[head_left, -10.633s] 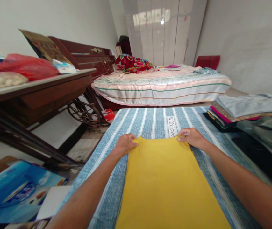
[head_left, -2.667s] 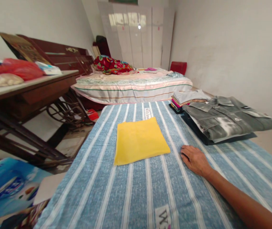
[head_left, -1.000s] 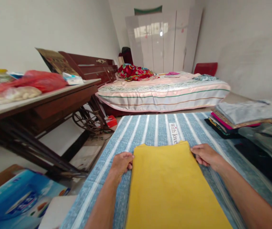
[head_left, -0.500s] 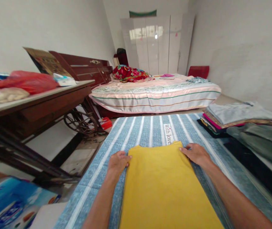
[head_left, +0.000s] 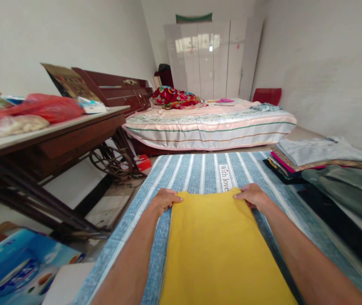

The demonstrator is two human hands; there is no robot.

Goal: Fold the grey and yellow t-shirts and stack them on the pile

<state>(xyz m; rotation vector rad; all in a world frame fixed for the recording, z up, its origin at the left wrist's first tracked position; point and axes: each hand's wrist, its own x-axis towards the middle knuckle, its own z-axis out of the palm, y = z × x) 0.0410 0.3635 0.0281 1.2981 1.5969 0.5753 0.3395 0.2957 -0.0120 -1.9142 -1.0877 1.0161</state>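
Observation:
A yellow garment (head_left: 215, 245), folded into a long rectangle, lies in front of me on a blue-and-white striped cloth (head_left: 189, 167) marked "With love". My left hand (head_left: 165, 199) pinches its far left corner between thumb and fingers. At the far right corner my right hand (head_left: 252, 197) grips the fabric the same way. The far edge sags slightly between the two hands. The near end of the garment runs out of view at the bottom. What kind of garment it is cannot be made out.
Right of the cloth's middle stand a stack of folded clothes (head_left: 321, 151) and dark green clothing (head_left: 349, 186). A sewing machine table (head_left: 73, 133) is on the left, a blue box (head_left: 22, 264) below it. Beyond lies a bed (head_left: 213, 131) before a white wardrobe (head_left: 204, 63).
Both hands have moved slightly away from me and inward, from the garment's sides onto its far corners, and now grip the fabric there. The view has shifted slightly.

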